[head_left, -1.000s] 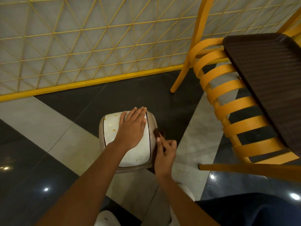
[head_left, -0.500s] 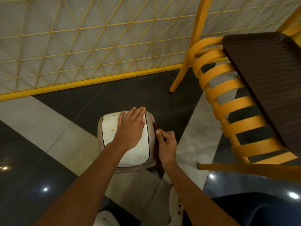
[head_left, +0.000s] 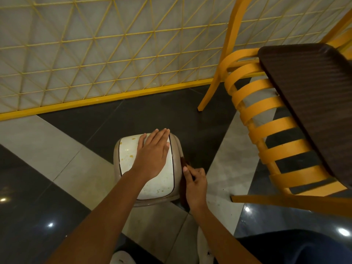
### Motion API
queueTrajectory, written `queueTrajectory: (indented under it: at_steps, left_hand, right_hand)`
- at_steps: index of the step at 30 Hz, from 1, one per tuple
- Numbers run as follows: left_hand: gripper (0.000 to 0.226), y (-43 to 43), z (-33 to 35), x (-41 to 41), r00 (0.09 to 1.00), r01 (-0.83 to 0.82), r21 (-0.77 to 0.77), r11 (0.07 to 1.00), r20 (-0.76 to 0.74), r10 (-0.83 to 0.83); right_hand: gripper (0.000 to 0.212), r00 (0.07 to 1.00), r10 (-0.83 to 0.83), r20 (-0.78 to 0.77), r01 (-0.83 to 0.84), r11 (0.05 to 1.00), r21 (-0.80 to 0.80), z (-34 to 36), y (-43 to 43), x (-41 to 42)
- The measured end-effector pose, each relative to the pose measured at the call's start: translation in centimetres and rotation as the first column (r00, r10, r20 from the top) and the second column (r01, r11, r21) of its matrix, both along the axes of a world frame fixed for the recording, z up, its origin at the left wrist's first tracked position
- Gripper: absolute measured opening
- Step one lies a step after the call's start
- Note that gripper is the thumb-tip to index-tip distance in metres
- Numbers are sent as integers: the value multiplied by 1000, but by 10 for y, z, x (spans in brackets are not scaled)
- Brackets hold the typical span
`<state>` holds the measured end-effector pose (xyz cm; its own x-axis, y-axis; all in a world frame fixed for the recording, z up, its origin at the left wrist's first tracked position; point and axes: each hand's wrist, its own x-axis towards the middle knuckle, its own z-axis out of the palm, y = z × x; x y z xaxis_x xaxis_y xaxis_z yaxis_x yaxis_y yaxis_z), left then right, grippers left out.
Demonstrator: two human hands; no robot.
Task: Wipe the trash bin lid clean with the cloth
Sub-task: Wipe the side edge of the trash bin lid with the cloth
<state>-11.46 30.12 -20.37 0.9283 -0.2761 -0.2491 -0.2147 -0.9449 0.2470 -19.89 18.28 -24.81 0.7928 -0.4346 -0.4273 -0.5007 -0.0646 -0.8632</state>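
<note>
Premises appear to be a public dining area, likely a café or food court. Evidence:
- a yellow slatted wooden chair [head_left: 266, 109] drawn up to a dark brown textured surface [head_left: 314, 96]
- a yellow triangular-lattice partition [head_left: 95, 54] over pale panels
- a polished black-and-grey tiled floor [head_left: 38, 141]
- a small beige swing-lid trash bin [head_left: 152, 201] with a food-spattered white lid [head_left: 126, 159]

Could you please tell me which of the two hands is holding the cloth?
The right hand, gripping the dark cloth beside the white lid's right edge; the left hand lies flat on that lid, fingers straight, holding nothing.
</note>
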Motion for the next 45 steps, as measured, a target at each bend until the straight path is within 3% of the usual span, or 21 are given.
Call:
queueTrajectory:
  at_steps: [3, 8, 14, 21, 27, 30, 40, 45]
  left_hand:
    - [48, -1, 0, 1, 1000, -4, -5, 1000, 8, 4]
    - [48, -1, 1, -1, 1000, -6, -4, 1000, 15, 6]
    - [49, 0, 1, 0, 1000, 7, 5, 1000, 13, -7]
    - [49, -2, 3, 0, 1000, 2, 15, 1000, 2, -2]
    - [49, -1, 3, -1, 1000, 2, 5, 1000, 2, -2]
    - [49, -1, 3, -1, 1000, 5, 5, 1000, 8, -6]
    - [48, -1, 1, 0, 1000, 3, -18, 1000, 22, -3]
    - [49, 0, 2, 0, 1000, 5, -9, 1000, 12, -5]
  right_hand:
    - [22, 1000, 7, -26, -6, 1000, 21, 6, -3, 20]
    - [14, 996, -4, 90, 3, 1000, 7, 15, 6, 15]
    - [9, 996, -84, -26, 84, 996, 11, 0, 7, -7]
    - [7, 959, -206, 196, 198, 978, 60, 10, 33, -27]
    - [16, 959, -144, 246, 122, 987, 102, 16, 31, -9]
    - [9, 961, -200, 192, 152, 959, 240, 12, 31, -32]
    - [15, 961, -163, 225, 118, 973, 201, 13, 28, -14]
    - [11, 952, -304, 31, 284, 918, 276, -3, 34, -55]
